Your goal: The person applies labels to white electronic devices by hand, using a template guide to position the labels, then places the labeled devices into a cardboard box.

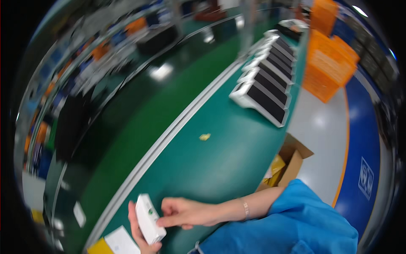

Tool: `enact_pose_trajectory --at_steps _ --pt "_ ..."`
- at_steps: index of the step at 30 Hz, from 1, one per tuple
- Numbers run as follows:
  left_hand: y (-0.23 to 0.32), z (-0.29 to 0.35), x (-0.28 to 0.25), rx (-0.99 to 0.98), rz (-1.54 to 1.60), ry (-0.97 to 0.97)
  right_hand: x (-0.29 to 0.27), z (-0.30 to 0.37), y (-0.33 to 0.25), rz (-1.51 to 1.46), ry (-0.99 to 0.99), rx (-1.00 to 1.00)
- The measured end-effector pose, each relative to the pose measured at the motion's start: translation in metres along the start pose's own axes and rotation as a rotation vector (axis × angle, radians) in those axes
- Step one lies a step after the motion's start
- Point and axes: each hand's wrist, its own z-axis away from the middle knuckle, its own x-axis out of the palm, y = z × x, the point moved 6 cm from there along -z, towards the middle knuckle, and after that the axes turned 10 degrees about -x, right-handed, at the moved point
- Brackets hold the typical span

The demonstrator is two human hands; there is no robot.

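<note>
Low in the head view, my left hand (134,224) wraps around a small white box-shaped piece (148,220) with a green mark and a dark spot on its upper face. The piece stands tilted, its long side toward my right hand (188,213). My right hand is closed, its fingers curled, and the thumb touches the face of the white piece. Whether those curled fingers hold anything small is hidden. Beside my left hand, a white sheet (122,240) and a yellow piece (100,247) lie at the bench's edge.
A row of several white devices with dark panels (266,97) stands on the green bench (211,169). A crumpled yellowish scrap (204,136) lies mid-bench. Right of the bench are an open cardboard box (292,165) and orange crates (327,63). A metal rail (169,134) runs along the left.
</note>
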Motion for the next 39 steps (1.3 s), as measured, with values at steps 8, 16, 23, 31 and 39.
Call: enact_pose_trajectory --at_steps 8,16,23,31,39 --pt "-0.008 0.002 0.037 0.191 -0.889 0.124 -0.056 0.059 -0.042 0.691 0.427 -0.649" --pt "-0.015 0.01 0.045 0.253 -1.042 0.088 -0.044 0.078 -0.042 0.801 0.315 -0.656" --pt "0.024 0.036 -0.095 0.546 -1.173 0.59 -0.022 0.061 -0.033 0.878 0.267 -0.533" --pt "0.041 0.071 -0.237 0.108 -1.136 0.721 0.013 0.027 -0.012 0.885 0.159 -0.393" --pt "0.001 0.071 -0.237 -0.012 -1.279 0.454 0.063 -0.021 0.02 1.036 -0.109 -0.212"
